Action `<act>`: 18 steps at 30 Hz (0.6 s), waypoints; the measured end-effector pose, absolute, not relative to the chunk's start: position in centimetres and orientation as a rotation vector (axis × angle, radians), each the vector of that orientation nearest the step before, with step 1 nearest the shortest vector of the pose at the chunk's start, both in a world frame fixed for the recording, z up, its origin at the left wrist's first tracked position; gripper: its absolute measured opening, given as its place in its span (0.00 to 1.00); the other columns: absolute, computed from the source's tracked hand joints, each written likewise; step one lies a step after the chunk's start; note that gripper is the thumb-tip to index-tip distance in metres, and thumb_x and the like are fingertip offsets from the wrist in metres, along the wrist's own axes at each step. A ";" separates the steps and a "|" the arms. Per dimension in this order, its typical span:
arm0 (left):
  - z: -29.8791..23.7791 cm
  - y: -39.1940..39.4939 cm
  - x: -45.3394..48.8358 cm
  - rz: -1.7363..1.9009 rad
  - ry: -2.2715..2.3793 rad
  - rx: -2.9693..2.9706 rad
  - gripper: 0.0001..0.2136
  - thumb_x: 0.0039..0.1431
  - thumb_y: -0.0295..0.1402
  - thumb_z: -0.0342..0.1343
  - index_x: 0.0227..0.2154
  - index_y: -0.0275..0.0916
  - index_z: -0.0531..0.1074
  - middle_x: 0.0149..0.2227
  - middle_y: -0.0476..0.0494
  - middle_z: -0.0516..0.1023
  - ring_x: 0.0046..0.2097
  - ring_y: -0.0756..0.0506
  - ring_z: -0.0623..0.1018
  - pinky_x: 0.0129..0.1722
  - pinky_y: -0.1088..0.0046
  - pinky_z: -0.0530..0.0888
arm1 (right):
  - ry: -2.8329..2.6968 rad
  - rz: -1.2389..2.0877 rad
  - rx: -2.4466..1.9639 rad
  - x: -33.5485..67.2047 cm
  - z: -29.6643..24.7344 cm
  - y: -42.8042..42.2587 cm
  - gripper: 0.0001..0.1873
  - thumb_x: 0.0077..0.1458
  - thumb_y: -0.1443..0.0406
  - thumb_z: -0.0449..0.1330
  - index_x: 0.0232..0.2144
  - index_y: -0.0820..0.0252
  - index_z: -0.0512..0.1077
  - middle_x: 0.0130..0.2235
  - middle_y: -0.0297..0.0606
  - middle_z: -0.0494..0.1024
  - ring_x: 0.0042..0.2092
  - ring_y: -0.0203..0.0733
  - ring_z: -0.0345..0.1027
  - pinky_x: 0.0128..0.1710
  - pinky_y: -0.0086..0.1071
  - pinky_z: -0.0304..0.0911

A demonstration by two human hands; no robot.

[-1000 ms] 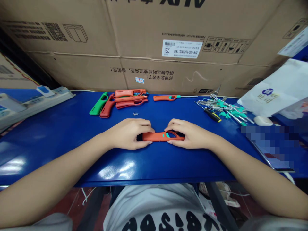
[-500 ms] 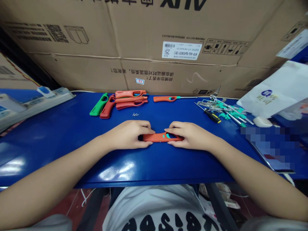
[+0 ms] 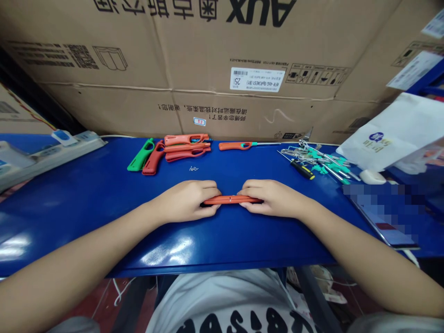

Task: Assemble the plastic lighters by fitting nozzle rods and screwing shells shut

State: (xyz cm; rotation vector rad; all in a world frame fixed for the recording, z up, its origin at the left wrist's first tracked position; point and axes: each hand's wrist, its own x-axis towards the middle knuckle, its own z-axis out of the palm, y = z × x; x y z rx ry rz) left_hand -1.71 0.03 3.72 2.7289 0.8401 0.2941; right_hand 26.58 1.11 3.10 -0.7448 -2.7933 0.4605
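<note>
Between my two hands, an orange lighter casing (image 3: 229, 200) is held edge-on, so its narrow seam faces me. My left hand (image 3: 192, 199) pinches its left end with thumb and fingers. At the other end, my right hand (image 3: 272, 198) grips it the same way, hiding that tip. Beyond the hands, a few small metal pins or screws (image 3: 193, 169) lie on the blue table (image 3: 215, 245). Farther back rests an orange lighter (image 3: 236, 145) with a long metal tube.
Back left lie a green casing (image 3: 140, 155), a red casing (image 3: 153, 158) and several stacked orange casings (image 3: 187, 139). On the right are metal tubes with teal parts (image 3: 329, 162), a black-yellow screwdriver (image 3: 303, 169) and a phone-like device (image 3: 385, 217). A cardboard box (image 3: 194, 55) stands behind; a power strip (image 3: 52, 150) sits left.
Both hands have rolled the orange casing from showing its broad side with teal parts to showing its narrow edge. The camera view has shifted slightly.
</note>
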 end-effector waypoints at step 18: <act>3.6 0.5 -2.2 0.445 0.811 2.780 0.14 0.72 0.39 0.49 0.36 0.36 0.75 0.32 0.46 0.72 0.32 0.48 0.73 0.34 0.72 0.67 | -2.727 0.279 -0.878 27.4 3.6 1.3 0.17 0.68 0.55 0.57 0.39 0.61 0.78 0.35 0.38 0.79 0.34 0.39 0.71 0.34 0.31 0.57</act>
